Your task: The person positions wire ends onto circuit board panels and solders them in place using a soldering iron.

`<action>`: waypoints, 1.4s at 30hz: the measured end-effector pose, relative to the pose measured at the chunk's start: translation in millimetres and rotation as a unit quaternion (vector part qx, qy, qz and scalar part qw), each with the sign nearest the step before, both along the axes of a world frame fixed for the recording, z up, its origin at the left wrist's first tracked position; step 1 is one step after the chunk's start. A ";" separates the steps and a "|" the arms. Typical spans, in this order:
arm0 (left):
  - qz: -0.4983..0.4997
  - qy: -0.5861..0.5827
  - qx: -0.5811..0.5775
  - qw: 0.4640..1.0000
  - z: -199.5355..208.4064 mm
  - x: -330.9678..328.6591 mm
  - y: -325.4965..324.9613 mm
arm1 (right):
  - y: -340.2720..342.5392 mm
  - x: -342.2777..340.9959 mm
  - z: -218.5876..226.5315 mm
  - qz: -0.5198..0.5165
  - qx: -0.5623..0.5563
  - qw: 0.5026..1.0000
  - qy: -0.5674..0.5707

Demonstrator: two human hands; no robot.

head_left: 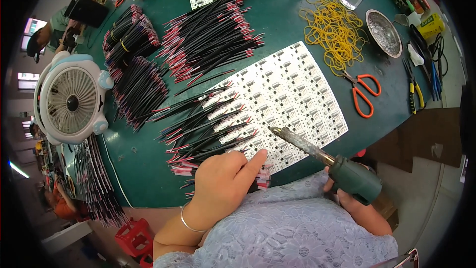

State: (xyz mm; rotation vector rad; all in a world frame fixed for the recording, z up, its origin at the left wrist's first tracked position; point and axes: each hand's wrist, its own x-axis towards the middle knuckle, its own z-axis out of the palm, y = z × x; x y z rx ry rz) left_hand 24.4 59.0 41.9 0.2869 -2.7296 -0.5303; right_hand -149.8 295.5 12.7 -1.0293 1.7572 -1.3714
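My right hand (pixel 348 201) gripped the soldering iron (pixel 354 178), lower right. Left hand (pixel 220 181) curled, likely steadying wires (pixel 210 151); couldn't tell its grip.

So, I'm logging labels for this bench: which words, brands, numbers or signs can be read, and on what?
None reads clearly enough to quote.
White circuit-board panel: fine markings, too small to read.
Yellow package: dark print, too small and slanted.
Green-handled soldering iron: no print visible.

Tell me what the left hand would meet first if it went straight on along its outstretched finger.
Likely the white circuit-board panel, just past the outstretched finger of the left hand; the soldering iron lies farther along that line, though its height is unclear.
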 end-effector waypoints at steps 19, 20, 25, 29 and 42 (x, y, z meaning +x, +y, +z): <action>0.040 -0.038 -0.005 0.998 -36.5 -3.7 3.6 | -1.7 6.0 -18.4 0.048 -0.003 0.989 0.137; 0.040 -0.038 -0.004 0.998 -36.8 -3.8 3.5 | -1.9 5.4 -18.3 0.048 -0.003 0.989 0.137; 0.040 -0.041 0.007 0.998 -36.2 -4.8 2.9 | 4.9 7.6 -21.0 0.022 0.032 0.999 0.027; 0.038 -0.036 0.008 0.999 -34.9 -6.2 2.7 | -1.1 1.6 -17.7 0.070 -0.024 0.977 0.199; 0.049 -0.033 0.044 0.997 -35.6 -6.9 0.1 | 0.5 6.3 -10.7 0.043 -0.014 0.986 0.161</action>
